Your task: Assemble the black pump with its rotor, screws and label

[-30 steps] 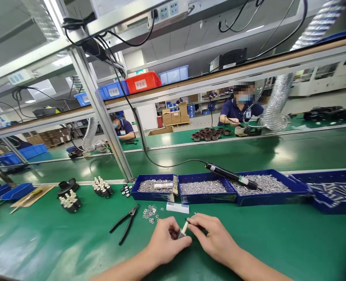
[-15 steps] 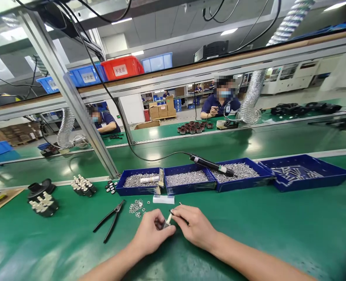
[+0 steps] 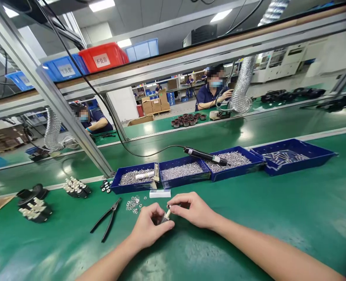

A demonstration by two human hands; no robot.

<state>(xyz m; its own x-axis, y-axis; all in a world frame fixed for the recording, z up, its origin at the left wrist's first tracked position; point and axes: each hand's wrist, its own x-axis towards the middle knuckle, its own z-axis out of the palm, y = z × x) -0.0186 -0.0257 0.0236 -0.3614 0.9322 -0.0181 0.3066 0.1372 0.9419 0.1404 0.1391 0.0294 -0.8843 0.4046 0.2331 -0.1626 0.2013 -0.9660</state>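
My left hand is closed around a small part with a dark body and a white stem, the stem pointing up out of the grip. At the stem's top, the thumb and forefinger of my right hand pinch something small and dark, too small to make out. Both hands are held over the green table in front of the screw bins. Left of them lie loose metal rings and black-handled pliers with their handles apart. A white strip lies just beyond my fingers.
Blue bins of small metal parts line the table's back, with a black electric screwdriver resting across them. Similar white-stemmed parts stand in groups at left, beside black-and-white rings. Two masked people sit across the bench.
The view has shifted, so the bench appears tilted and moved left. My right hand's fingers have opened out slightly at the stem's tip. My left hand keeps its hold.
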